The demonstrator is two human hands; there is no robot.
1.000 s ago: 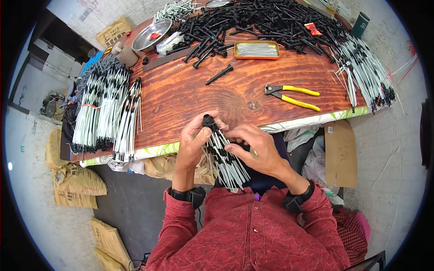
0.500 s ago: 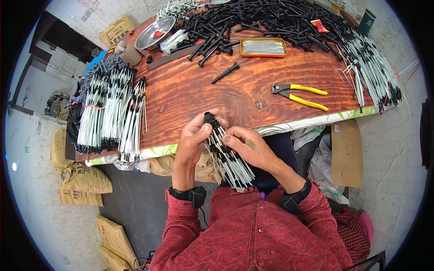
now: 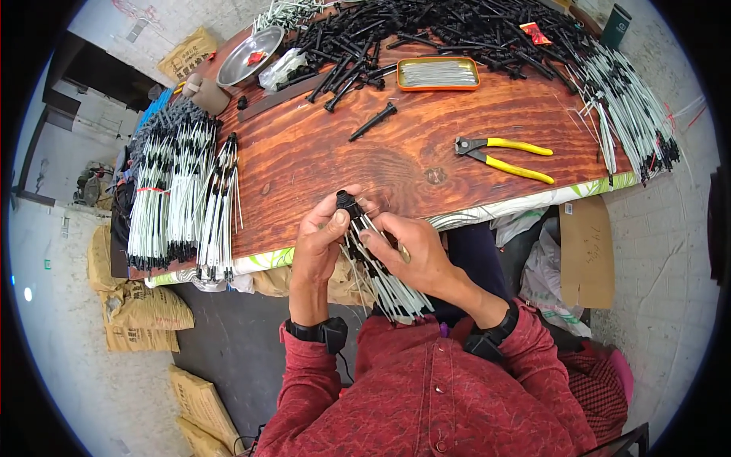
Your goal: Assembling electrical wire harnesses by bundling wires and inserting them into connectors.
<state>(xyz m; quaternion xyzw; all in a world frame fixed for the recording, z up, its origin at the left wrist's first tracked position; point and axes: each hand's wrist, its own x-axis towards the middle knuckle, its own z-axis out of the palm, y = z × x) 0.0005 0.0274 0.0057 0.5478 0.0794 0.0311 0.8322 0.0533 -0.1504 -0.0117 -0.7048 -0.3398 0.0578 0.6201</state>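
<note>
In front of my chest, just off the table's near edge, I hold a bundle of thin pale strips with black fittings (image 3: pixel 396 292), its loose ends fanning down toward my lap. My left hand (image 3: pixel 316 242) is closed around the top, thumb pressing beside a black ribbed cap (image 3: pixel 346 201). On the bundle's other side, my right hand (image 3: pixel 415 253) has its thumb and fingers closed on the strips just below the cap. Its fingertips are partly hidden, so the exact grip is unclear. A black tubular rod (image 3: pixel 373 123) lies on the table beyond.
Nippers with yellow handles (image 3: pixel 470 147) rest at right on the wooden table (image 3: pixel 304 167). Behind stand an orange-rimmed tin (image 3: pixel 438 88) of pale strips and a heap of black rods (image 3: pixel 457 34). Strip bundles lie left (image 3: pixel 186 202) and right (image 3: pixel 636 114); a metal bowl (image 3: pixel 242 65) sits back left.
My right hand has moved slightly left along the bundle, its thumb now lower over the strips. The left hand still holds the top; the whole view has shifted a little.
</note>
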